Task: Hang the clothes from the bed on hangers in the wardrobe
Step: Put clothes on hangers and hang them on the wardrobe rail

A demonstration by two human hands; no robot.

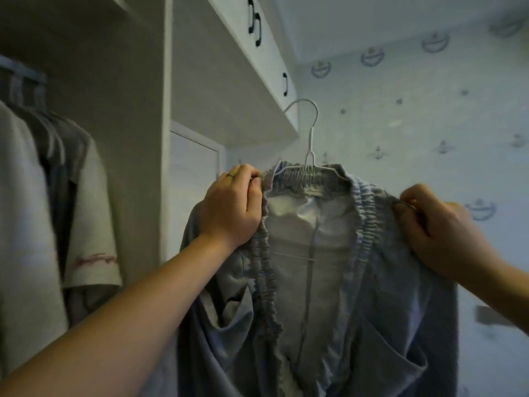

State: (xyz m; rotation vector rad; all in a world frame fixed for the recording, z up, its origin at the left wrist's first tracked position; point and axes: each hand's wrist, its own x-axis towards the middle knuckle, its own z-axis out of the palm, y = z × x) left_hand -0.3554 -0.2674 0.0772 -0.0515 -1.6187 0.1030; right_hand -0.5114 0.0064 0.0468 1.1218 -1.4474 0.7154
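Observation:
Grey trousers with a gathered elastic waistband hang in front of me, stretched over a white wire hanger whose hook points up, free of any rail. My left hand grips the waistband at its left end. At the right end my right hand pinches the waistband and cloth. The hanger's lower bar shows faintly through the opened waist. The wardrobe stands to the left, its rail hidden.
Several garments, among them a light T-shirt with red print on the sleeve, hang in the wardrobe at left. White upper cabinets with black handles jut out overhead. Patterned wallpaper covers the wall at right.

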